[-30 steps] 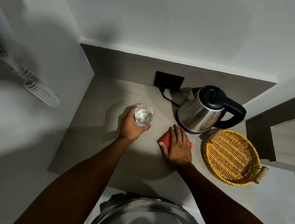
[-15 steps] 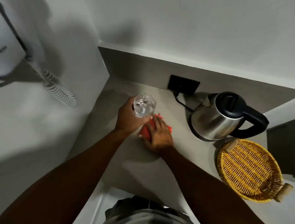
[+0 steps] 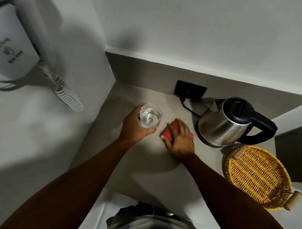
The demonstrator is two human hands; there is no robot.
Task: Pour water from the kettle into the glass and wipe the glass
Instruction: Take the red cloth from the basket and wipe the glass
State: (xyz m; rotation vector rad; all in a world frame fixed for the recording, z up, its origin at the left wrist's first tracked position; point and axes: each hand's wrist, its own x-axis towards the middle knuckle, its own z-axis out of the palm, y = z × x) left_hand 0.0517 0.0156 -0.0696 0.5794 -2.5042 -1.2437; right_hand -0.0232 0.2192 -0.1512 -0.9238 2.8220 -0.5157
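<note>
Red cloth [image 3: 167,132] clutched by right hand [image 3: 181,141], left hand [image 3: 133,128] wrapped round the glass [image 3: 151,117].

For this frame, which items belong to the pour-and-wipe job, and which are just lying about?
Part of the job: glass with water in it, held by the left hand; red cloth, held by the right hand; kettle.
Lying about: wicker tray; wall socket; hair dryer.

Clear glass [image 3: 151,117] upright, water inside; steel kettle [image 3: 222,128] upright at right; red cloth [image 3: 168,132] between.
</note>
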